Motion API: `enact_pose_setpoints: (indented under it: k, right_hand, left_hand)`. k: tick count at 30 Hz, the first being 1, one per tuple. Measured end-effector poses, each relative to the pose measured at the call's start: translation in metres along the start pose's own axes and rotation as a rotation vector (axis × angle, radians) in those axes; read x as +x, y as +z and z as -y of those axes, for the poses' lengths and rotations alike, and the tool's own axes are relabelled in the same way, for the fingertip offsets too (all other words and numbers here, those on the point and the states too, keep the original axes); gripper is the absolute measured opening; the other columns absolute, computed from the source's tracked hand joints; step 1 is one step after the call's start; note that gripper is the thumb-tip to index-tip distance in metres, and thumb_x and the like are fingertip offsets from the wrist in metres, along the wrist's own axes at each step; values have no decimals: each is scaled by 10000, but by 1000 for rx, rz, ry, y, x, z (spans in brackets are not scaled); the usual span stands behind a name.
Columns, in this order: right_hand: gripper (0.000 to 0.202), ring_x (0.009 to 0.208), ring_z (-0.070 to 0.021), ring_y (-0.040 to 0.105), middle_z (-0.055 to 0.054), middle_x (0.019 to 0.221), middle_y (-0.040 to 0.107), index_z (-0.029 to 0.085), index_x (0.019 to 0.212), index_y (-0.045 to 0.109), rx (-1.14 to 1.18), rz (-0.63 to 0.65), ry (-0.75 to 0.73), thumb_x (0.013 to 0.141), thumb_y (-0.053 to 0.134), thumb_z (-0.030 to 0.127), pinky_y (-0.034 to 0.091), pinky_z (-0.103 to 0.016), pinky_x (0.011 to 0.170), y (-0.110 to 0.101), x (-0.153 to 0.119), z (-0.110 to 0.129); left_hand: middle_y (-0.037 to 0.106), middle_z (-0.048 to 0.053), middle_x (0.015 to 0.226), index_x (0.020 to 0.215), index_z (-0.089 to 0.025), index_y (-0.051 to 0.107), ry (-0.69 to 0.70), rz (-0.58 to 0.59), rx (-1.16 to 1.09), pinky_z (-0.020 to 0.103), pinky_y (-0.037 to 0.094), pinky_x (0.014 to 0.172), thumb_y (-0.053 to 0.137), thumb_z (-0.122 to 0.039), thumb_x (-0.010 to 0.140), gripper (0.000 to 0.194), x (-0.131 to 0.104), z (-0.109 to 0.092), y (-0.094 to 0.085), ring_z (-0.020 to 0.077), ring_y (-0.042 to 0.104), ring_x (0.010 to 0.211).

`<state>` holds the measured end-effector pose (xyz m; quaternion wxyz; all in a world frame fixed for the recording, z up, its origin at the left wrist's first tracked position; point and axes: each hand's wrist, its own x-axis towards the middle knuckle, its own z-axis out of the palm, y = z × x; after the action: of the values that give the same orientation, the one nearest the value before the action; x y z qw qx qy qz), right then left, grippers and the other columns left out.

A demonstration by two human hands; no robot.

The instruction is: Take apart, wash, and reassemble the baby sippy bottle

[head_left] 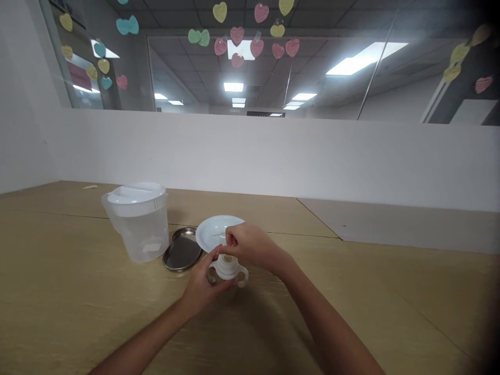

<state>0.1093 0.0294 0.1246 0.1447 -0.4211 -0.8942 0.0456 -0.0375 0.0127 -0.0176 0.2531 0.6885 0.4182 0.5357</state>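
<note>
A small two-handled cup with a white lid (227, 268) stands near the middle of the table, its handles out to the left and right. My left hand (201, 289) is wrapped around its left side, thumb across the front. Over the lid, my right hand (253, 247) is closed, with its fingertips pinched together at the cup's top. Whatever lies between those fingers is hidden. Just behind the hands sits a white shallow bowl (213, 229), partly covered by my right hand. A steel kidney-shaped tray (183, 251) lies left of the bowl.
A translucent plastic pitcher (144, 234) with a white lid stands to the left, beside the tray. Near the back left edge lies a small flat wooden piece (90, 187). Behind the wooden table (371, 302) rises a white wall (273, 156) below a window with heart-shaped notes.
</note>
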Motion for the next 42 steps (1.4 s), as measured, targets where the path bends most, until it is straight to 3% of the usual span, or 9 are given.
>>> enact_pose_setpoints:
  k: [3,6,10,19,23,25,30,34,42]
  right_hand:
    - [88,660,-112,492,-2,713,608,164,737,629,48,39,-115,766,569,221,293,-214,550,-5,-2,-1]
    - [155,751,-122,525,-17,809,634,165,816,659,121,62,-222,760,527,107,348,-213,632,-13,-4,-4]
    - [179,813,-137,545,-34,869,639,161,825,663,197,-3,-212,773,508,88,392,-233,700,-26,-7,-11]
    - [124,847,-144,586,-16,891,655,195,839,657,318,-470,-138,803,539,197,435,-269,772,-50,-21,-20]
    - [117,799,-158,594,-23,857,649,197,839,651,300,-737,-66,791,555,245,452,-298,758,-52,-19,-25]
    - [121,775,-154,592,-26,848,642,190,836,651,263,-786,-39,791,546,231,450,-296,750,-48,-14,-29]
    - [158,750,-144,578,-48,852,642,156,846,667,111,-612,11,784,522,142,429,-272,730,-21,9,-43]
    - [147,729,-139,577,-56,845,657,144,833,674,114,-499,49,758,550,116,433,-258,708,5,28,-56]
    - [74,588,-126,615,-31,666,667,141,747,666,555,-371,196,740,610,188,462,-225,599,33,45,-63]
  left_hand:
    - [605,85,1142,1241,-211,475,-9,8,6,383,434,888,732,-339,628,677,-1,-1,0,233,564,1022]
    - [603,86,1148,1253,-213,462,-2,8,6,388,431,889,729,-340,632,688,-1,-3,-1,234,562,1025]
    - [607,89,1123,1277,-208,433,-19,10,-5,388,433,885,734,-353,622,735,0,-6,-1,233,576,1000]
    - [580,81,1119,1297,-234,373,-29,11,-4,397,418,905,724,-357,638,756,-2,-3,0,220,568,1013]
    - [553,85,1149,1264,-231,388,-18,-8,1,387,415,900,727,-355,636,724,-2,-4,1,217,539,1042]
    - [556,80,1135,1231,-226,412,-8,-13,6,378,419,884,722,-361,642,680,-2,-5,1,213,539,1023]
    - [546,86,1136,1191,-215,449,51,7,-6,385,408,888,709,-436,640,649,-2,0,-3,233,527,1021]
    - [526,114,1176,1201,-200,476,136,-36,4,398,367,923,442,-526,822,501,1,7,-14,248,482,1078]
    - [476,46,1300,1101,-279,588,126,-63,316,467,228,1021,210,-477,910,468,12,17,-28,246,347,1219]
